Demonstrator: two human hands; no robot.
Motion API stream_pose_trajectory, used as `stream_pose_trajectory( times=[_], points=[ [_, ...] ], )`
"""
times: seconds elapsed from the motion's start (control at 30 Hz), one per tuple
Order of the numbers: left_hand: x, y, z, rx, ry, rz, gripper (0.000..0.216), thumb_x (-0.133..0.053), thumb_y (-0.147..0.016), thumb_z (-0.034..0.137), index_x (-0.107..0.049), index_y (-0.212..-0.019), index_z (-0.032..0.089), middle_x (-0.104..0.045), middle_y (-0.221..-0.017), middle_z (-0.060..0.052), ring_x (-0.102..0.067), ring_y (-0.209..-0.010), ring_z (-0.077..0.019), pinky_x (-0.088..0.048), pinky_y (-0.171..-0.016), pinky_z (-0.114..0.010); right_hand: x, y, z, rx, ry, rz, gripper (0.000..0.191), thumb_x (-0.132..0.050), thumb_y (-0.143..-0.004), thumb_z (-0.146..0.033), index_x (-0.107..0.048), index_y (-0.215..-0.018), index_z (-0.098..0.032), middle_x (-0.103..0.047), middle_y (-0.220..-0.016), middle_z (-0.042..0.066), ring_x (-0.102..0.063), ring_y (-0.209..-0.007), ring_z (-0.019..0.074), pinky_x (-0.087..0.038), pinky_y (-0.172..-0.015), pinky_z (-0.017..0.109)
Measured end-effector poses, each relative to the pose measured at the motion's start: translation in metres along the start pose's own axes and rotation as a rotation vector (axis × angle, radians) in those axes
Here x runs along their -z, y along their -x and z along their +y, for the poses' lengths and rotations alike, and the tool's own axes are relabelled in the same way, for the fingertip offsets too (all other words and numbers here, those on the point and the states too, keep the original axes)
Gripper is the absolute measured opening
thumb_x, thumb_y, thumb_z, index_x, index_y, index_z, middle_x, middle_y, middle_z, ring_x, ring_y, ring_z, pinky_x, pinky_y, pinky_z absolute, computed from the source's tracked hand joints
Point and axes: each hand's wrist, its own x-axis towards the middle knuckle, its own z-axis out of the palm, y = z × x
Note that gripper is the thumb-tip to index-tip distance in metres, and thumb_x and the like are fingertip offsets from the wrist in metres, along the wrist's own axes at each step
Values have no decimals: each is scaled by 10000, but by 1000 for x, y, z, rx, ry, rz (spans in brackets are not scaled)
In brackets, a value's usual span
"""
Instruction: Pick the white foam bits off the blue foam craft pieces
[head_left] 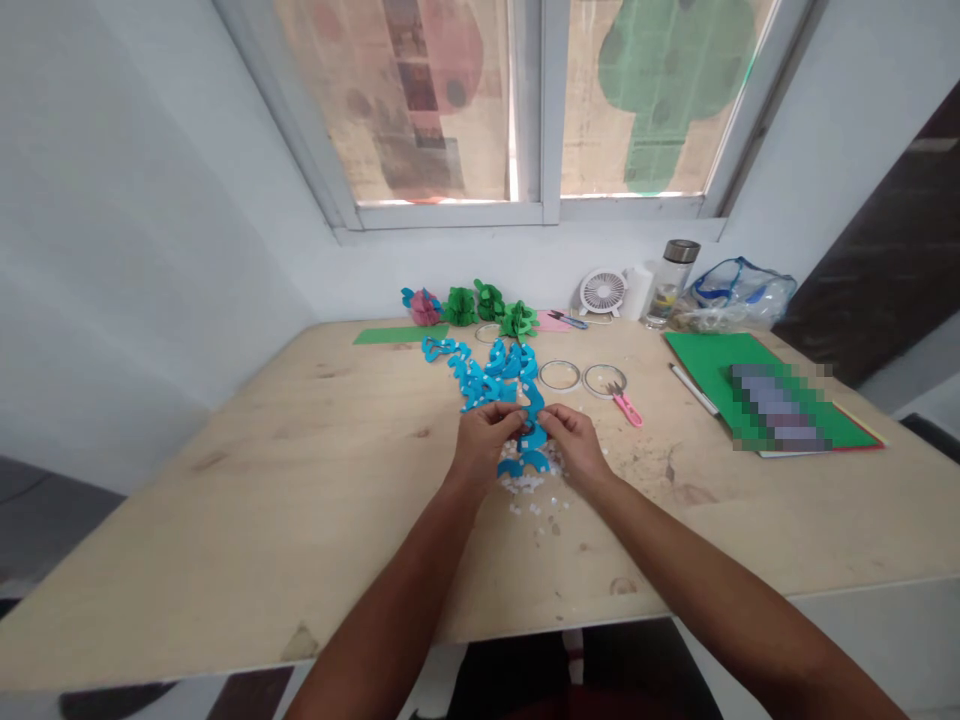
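Between my two hands is a curved blue paper cutout (533,436), held just above the tabletop. My left hand (486,436) pinches its left edge, fingers closed. On the other side my right hand (574,438) grips the right edge, thumb and fingers together. Right below lies another blue cutout piece (517,466), among many small white scraps (525,484). Beyond my hands a pile of blue paper cutouts (480,383) with white spots spreads over the wood. What my fingertips cover on the paper is hidden.
Two tape rolls (559,376) and pink thread snips (627,408) lie right of the pile. Green paper flowers (460,306) stand at the back. A small fan (603,292), a bottle (670,285), green sheets (712,370) and a pen (694,389) are at right.
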Motion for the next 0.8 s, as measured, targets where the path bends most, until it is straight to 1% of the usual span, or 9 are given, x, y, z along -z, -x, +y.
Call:
stream_pose_trajectory(
  times=[0.1,0.23,0.43,0.53,0.63,0.7,0.8],
  points=[
    [-1,2,1,12,-3,-27,183,-740,-526,242,-687,-654,122,-652,-574,-17,-594,-554,-132,-487,-595,-258,0,0,-1,12,-23,8,264,-668,-699,-426,-640,-782,-177,-618,-654,-4,-528,-591,126,-418,-560,241],
    [-1,2,-1,38,-9,-75,202,-755,-511,252,-690,-654,125,-656,-581,-20,-597,-559,-135,-490,-598,-262,-1,-1,-3,0,-41,25,294,-697,-661,-452,-625,-743,-179,-612,-624,-4,-532,-564,131,-415,-528,242],
    [1,0,-4,62,-3,-116,197,-754,-518,257,-685,-658,136,-651,-584,-14,-596,-567,-131,-486,-599,-254,-1,0,-6,28,-11,61,289,-704,-651,-443,-637,-705,-167,-599,-586,-14,-496,-512,110,-380,-494,232],
    [3,0,-1,63,-33,-151,205,-750,-538,271,-685,-679,137,-650,-597,-22,-595,-574,-136,-476,-573,-248,0,0,-6,41,14,75,282,-702,-654,-437,-641,-692,-164,-594,-577,-18,-487,-508,107,-372,-495,231],
    [6,1,5,59,-50,-191,243,-756,-558,299,-691,-733,144,-668,-666,-38,-607,-606,-145,-465,-551,-239,0,0,-6,38,5,79,267,-700,-661,-425,-644,-685,-165,-587,-571,-22,-474,-499,103,-356,-492,231],
    [6,2,8,27,-54,-179,281,-766,-556,319,-692,-770,153,-679,-722,-43,-613,-636,-151,-467,-555,-241,0,1,-6,33,6,78,267,-701,-658,-427,-646,-678,-166,-583,-565,-21,-469,-497,106,-351,-490,233],
    [4,3,8,-47,-86,-109,312,-785,-526,323,-692,-775,158,-680,-730,-35,-609,-659,-157,-473,-578,-249,-1,2,-6,27,26,61,273,-701,-653,-432,-651,-682,-165,-586,-574,-13,-475,-508,113,-359,-499,238]
  ],
)
